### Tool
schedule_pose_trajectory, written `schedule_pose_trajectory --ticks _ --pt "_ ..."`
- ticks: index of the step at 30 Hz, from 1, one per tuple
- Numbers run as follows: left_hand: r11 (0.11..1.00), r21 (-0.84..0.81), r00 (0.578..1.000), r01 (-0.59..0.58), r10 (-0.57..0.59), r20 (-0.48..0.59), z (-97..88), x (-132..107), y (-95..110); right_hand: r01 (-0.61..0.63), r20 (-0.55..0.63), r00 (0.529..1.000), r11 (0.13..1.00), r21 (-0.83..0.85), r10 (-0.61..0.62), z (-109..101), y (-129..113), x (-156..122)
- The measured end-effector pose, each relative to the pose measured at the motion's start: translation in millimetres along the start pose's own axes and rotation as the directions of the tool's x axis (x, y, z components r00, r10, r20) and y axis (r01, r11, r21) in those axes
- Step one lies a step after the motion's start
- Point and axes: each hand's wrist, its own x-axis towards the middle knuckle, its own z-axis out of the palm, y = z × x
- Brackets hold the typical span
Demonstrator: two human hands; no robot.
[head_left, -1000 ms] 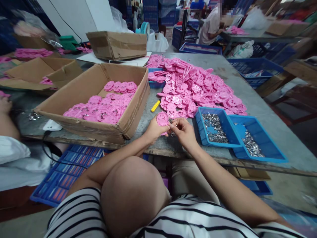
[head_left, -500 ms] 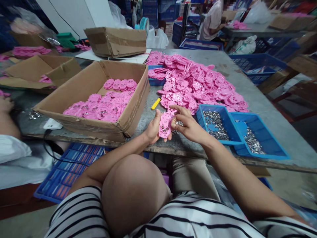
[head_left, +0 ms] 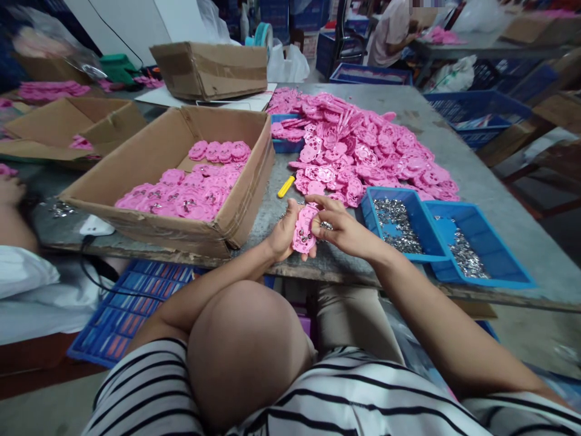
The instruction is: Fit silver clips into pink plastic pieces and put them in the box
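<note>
My left hand (head_left: pixel 284 232) holds a pink plastic piece (head_left: pixel 304 233) near the table's front edge, thumb along its left side. Small shiny metal parts sit on the lower half of that piece. Closed at its right side, my right hand (head_left: pixel 334 225) has thumb and fingers pressed against the piece's upper right; anything small between the fingertips is hidden. Some loose metal bits (head_left: pixel 325 225) show behind the right hand's fingers. A large heap of similar pink pieces (head_left: pixel 363 148) lies just beyond both hands, and a yellow-handled tool (head_left: pixel 285 186) rests left of it.
Left of my hands stands a cardboard box (head_left: pixel 149 228) holding rows of pink pieces with metal parts. Two blue trays of small metal parts, a nearer one (head_left: pixel 429 257) and another (head_left: pixel 508 280), are at right. A co-worker's arm (head_left: pixel 16 212) shows at far left.
My right hand's fingers have come down and closed onto the upper right of the pink piece, which has turned slightly. The camera view has shifted a little.
</note>
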Motion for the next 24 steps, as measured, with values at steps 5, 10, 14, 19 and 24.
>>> schedule_pose_trajectory --ticks 5,10,14,19,24 --pt "1.000 0.004 0.999 -0.029 0.029 0.031 -3.0 1.8 -3.2 -0.007 0.025 1.000 0.998 0.059 0.006 -0.6 1.7 -0.4" --pt "0.999 0.040 0.999 -0.017 0.015 0.028 -3.5 1.8 -3.5 -0.023 0.035 0.999 0.998 0.066 0.021 -0.6 1.8 0.8" --pt "0.998 0.054 0.999 -0.021 0.019 0.043 -2.5 1.7 -2.5 -0.034 0.028 0.999 0.996 0.077 0.032 0.0 2.0 2.0" --pt "0.995 0.099 1.000 -0.019 0.018 0.016 -1.8 1.5 -2.8 -0.046 0.021 0.999 0.995 0.092 0.044 1.4 3.7 1.7" --pt "0.994 0.109 1.000 -0.022 0.022 0.000 -2.7 1.3 -4.7 -0.081 -0.014 0.996 0.990 0.112 0.083 4.0 4.0 1.3"
